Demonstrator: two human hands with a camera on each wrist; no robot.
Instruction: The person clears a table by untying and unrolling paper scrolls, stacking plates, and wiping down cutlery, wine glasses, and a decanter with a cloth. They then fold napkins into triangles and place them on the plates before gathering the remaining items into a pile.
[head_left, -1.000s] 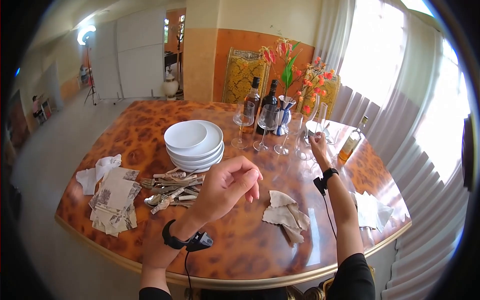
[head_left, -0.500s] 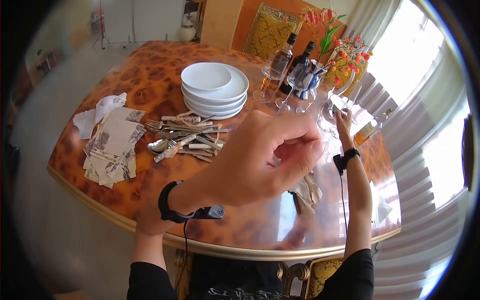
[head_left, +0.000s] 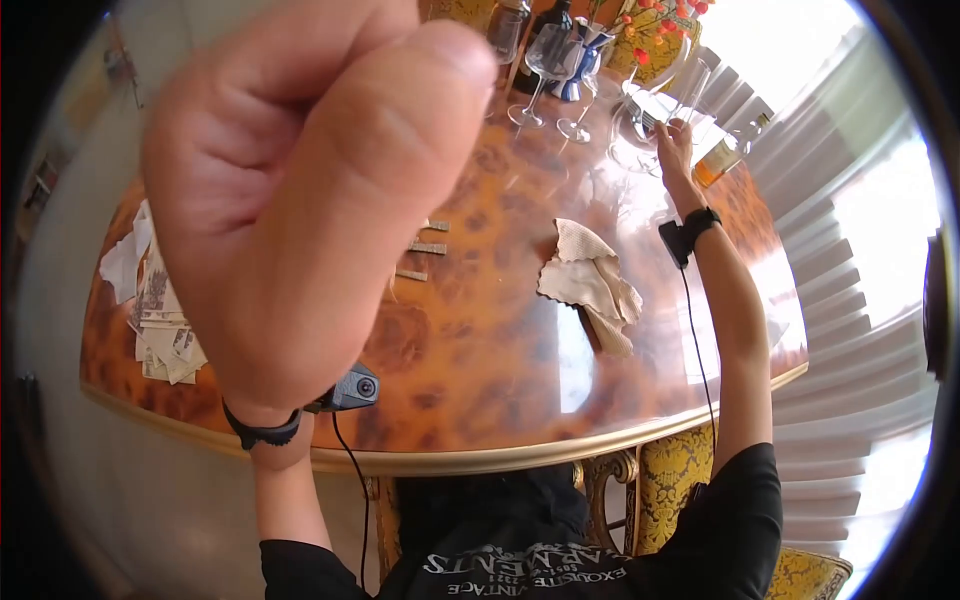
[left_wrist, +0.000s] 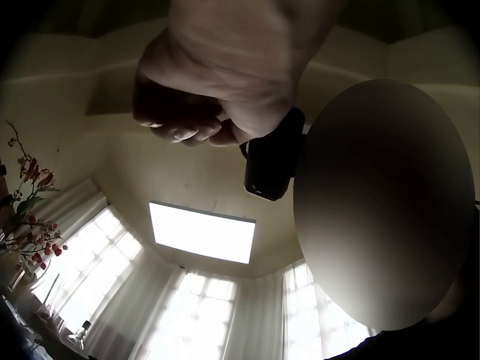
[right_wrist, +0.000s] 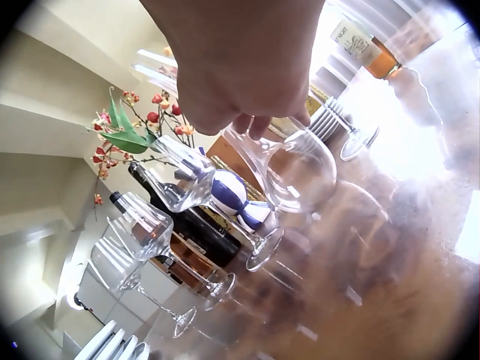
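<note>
My left hand point(head_left: 320, 200) is raised close to the head camera, fingers curled with the thumb along them, and nothing shows in its grasp. In the left wrist view this hand point(left_wrist: 232, 67) is beside a black device point(left_wrist: 271, 161). My right hand point(head_left: 677, 155) reaches to the far right of the table, its curled fingers at the neck of a clear glass decanter point(right_wrist: 304, 176). Beyond that hand stands a tall slim glass point(head_left: 692, 88); to its right is an amber liquor bottle point(head_left: 722, 160). Stemmed wine glasses point(right_wrist: 142, 232) stand alongside the decanter.
A crumpled beige cloth point(head_left: 590, 275) lies mid-table. Cutlery handles point(head_left: 428, 248) poke out past my left hand, with printed paper napkins point(head_left: 165, 325) at the left. A striped vase point(head_left: 583, 70) and dark bottle point(right_wrist: 206, 232) stand behind the glasses. White plates point(right_wrist: 112, 345) show in the right wrist view.
My left hand has risen from over the table toward the head camera and now hides the plates and most of the cutlery. The right hand stays by the decanter. The head view has tilted down.
</note>
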